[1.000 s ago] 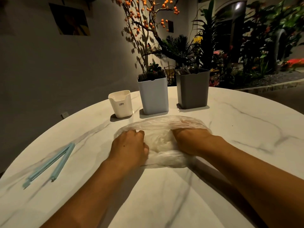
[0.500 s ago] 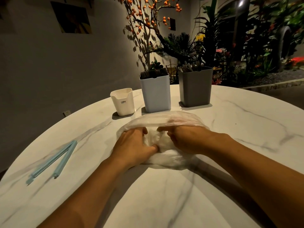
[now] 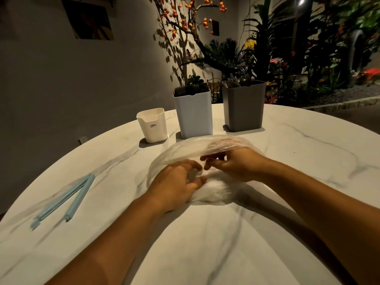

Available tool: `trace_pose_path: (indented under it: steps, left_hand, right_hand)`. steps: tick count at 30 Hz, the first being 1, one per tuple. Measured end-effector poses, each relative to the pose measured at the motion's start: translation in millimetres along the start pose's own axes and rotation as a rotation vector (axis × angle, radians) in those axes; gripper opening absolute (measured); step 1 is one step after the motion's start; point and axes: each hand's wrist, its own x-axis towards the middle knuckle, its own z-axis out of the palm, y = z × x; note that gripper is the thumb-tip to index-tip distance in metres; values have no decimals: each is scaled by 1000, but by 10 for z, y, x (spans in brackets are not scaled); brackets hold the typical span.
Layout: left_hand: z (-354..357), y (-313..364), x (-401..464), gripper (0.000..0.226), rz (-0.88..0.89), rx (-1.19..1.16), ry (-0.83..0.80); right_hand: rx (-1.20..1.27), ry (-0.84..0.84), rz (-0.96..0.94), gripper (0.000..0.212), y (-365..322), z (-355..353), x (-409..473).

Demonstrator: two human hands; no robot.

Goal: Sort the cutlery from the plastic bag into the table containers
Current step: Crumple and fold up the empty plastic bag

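Left hand [image 3: 176, 182] fingers curl gripping the plastic bag [image 3: 185, 149]; right hand [image 3: 236, 164] fingers pinch its film.

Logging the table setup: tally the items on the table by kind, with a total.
Containers: 3, a white cup, a light blue bin and a grey bin.
Plastic bags: 1, the bag under both hands.
Bag clips: 1, a blue clip lying open at the left.
Total: 5
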Motion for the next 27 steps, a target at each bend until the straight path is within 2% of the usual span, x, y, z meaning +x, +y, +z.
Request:
trace_pose_path:
  steps: [5,9,11,15,16,17,20,23,24,27]
  left_hand:
    - [17,108,-3,78,-13,-182,28]
    - [-33,113,-12,75,-35,-207,42]
    - [-86,103,-49,70,-27,-151,44]
    - [-206,81,-90,18,-50,37,147]
    - [-225,78,-85,8,-74,86,151]
    - [-238,75,-81,7,-96,130,139]
    - [-236,75,-67,25,-166,195,74]
    - [-211,82,-55,59,-250,260,12]
    - [-215,85,-51,63,-265,265,3]
    - [-258,79,-44,54,-278,218,-17]
  right_hand:
    - [316,17,22,18,-77,45,17]
    - [372,-96,129,34,-86,145,81]
    - [304,-102,184,38,-43,172,96]
    - [179,-118,204,37,-40,154,71]
    - [138,-113,199,41,-55,145,69]
    - [74,-116,196,46,-83,129,49]
    - [-85,-126,190,56,-129,101,26]
    - [-73,-103,190,56,-154,97,11]
    - [-71,-97,178,53,-160,102,2]
    - [-93,-89,130,49,-201,73,-44]
